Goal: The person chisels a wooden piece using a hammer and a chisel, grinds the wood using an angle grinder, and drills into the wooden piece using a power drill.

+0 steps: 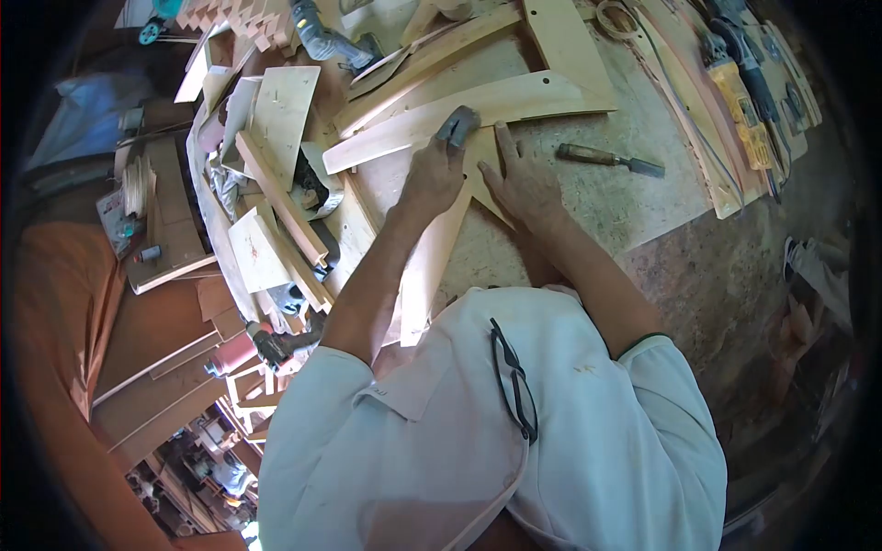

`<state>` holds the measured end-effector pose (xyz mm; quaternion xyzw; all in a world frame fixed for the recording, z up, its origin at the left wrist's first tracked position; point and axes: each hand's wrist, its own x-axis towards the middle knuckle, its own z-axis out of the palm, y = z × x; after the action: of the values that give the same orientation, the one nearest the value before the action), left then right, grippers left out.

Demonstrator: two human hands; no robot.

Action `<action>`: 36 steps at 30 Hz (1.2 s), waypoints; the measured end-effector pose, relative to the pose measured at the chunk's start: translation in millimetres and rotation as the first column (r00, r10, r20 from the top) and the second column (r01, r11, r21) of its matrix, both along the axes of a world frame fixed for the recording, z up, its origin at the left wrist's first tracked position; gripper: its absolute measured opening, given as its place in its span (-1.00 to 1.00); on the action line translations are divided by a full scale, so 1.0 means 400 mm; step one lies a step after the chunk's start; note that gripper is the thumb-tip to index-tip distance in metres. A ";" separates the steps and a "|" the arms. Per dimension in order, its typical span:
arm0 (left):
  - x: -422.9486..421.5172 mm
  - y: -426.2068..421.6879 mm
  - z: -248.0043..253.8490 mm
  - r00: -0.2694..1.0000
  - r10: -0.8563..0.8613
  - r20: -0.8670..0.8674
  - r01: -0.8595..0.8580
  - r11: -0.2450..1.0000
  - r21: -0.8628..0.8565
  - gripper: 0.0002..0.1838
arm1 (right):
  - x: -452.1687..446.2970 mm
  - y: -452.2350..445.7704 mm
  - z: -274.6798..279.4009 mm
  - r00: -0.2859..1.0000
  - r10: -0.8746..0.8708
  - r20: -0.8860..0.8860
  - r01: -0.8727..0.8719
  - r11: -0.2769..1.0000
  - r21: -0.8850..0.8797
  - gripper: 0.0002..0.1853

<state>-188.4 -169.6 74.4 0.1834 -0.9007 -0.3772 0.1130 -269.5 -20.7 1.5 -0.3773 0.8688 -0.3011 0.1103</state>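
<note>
My left hand [435, 176] lies on the wooden frame at a joint, its fingers stretched forward; a dark grey covering [459, 126] wraps its fingertips. My right hand [526, 186] rests on the same joint from the other side, fingers spread over the wood. Under both hands is a pale wooden frame piece [429, 266] running toward my body. Just beyond, a tapered pale board [395, 130] with a dark hole near its right end meets it. To the right, a chisel [611, 159] with a wooden handle lies on the worktop [588, 216], apart from my hand.
Offcuts and a long wooden strip [280, 197] crowd the left. A cordless drill [271, 344] sits at the lower left, and another power tool [333, 41] at the back. Yellow and dark power tools [735, 96] with cables line the right edge. Stacked wood blocks [243, 20] stand far left.
</note>
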 end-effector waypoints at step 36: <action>-0.023 0.011 -0.020 0.890 0.043 0.455 0.006 0.995 -0.105 -0.56 | -0.007 -0.005 -0.004 0.999 0.011 0.030 -0.012 1.000 0.015 -0.16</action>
<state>-197.6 -165.1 66.3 0.2694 -0.9185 -0.2756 -0.0886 -272.2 -22.7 -0.1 -0.3769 0.8671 -0.2995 0.1279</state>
